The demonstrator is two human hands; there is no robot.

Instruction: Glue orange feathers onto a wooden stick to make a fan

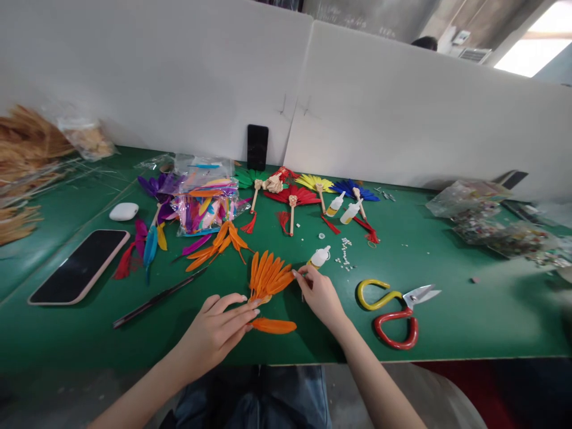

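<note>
An orange feather fan [268, 275] lies on the green table [330, 339] in front of me. My left hand [218, 328] rests its fingers at the fan's base, fingers stretched out; a single orange feather [274, 326] lies by its fingertips. My right hand [319, 293] pinches at the right edge of the fan, by the tip of an outer feather; what exactly is between its fingertips is too small to tell. Just behind that hand is a white glue bottle [319, 257]. More loose orange feathers [218, 244] are spread behind and left of the fan.
Scissors [393, 310] with yellow and red handles lie right. Finished fans [295, 196], two glue bottles [342, 208] and white beads [344, 253] are farther back. Left are a phone [80, 268], tweezers [158, 298] and a feather bag [208, 205]. A white partition [379, 113] stands behind.
</note>
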